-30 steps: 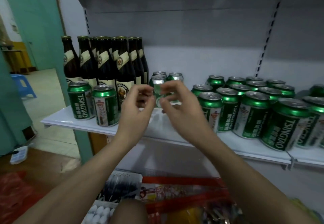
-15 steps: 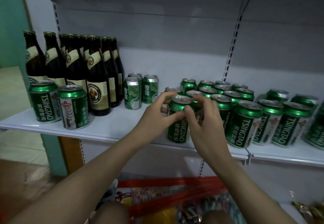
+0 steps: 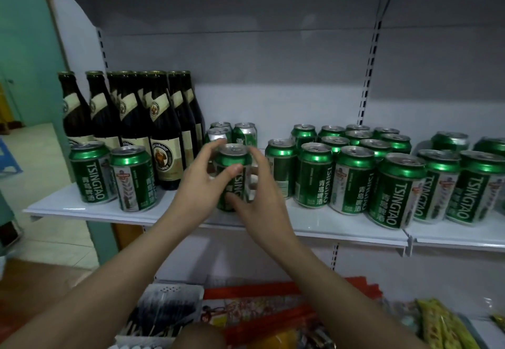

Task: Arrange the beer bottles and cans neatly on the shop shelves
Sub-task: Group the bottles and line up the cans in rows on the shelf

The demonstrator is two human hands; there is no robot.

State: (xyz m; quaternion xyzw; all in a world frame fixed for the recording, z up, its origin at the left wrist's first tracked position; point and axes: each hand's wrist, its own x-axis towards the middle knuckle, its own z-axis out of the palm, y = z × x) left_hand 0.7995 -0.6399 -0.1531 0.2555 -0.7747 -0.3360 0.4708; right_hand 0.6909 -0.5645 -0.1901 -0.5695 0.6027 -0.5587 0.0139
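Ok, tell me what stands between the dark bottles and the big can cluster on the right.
In the head view: three cans at the back, and in front the can held by left hand and right hand.

A: Dim in here. Upper back panel [image 3: 273,48], well above the fingers [image 3: 218,146], sits in grey shadow.
B: Glare?
A: Highlights on the can tops [image 3: 355,154] right of the fingers, sheen on the shelf [image 3: 341,224] below them.
B: Sharpness?
A: Soft overall. Packets [image 3: 442,324] far below the fingers blurred; uprights [image 3: 367,75] bow at the edges.
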